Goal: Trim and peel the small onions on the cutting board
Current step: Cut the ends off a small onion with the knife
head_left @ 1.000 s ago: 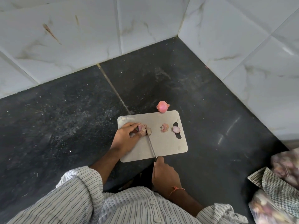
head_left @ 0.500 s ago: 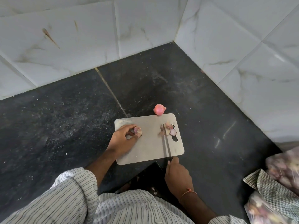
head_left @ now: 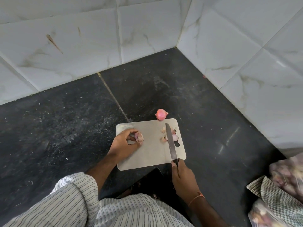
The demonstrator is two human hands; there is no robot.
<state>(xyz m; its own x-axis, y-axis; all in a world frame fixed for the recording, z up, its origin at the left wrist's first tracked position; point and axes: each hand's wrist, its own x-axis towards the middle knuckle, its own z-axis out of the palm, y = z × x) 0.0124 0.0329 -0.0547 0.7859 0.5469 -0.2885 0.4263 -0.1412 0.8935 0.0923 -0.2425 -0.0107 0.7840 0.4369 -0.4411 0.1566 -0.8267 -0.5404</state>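
Observation:
A steel-grey cutting board (head_left: 152,154) lies on the black counter. My left hand (head_left: 124,144) pinches a small, partly skinned onion (head_left: 139,136) at the board's left side. My right hand (head_left: 182,176) grips a knife (head_left: 170,141) by its black handle at the board's near right edge. The blade lies across the right part of the board, among onion trimmings and skins (head_left: 164,134) and a pale peeled piece (head_left: 175,137). A whole pink onion (head_left: 161,114) sits on the counter, touching the board's far edge.
White tiled walls meet in a corner beyond the board. A checked cloth (head_left: 277,199) and bags of onions (head_left: 293,174) lie at the right edge of the view. My striped shirt fills the bottom.
My right hand has carried the knife from beside the held onion to the right of the board, sweeping a cut piece over to the trimmings. My left hand still holds its onion.

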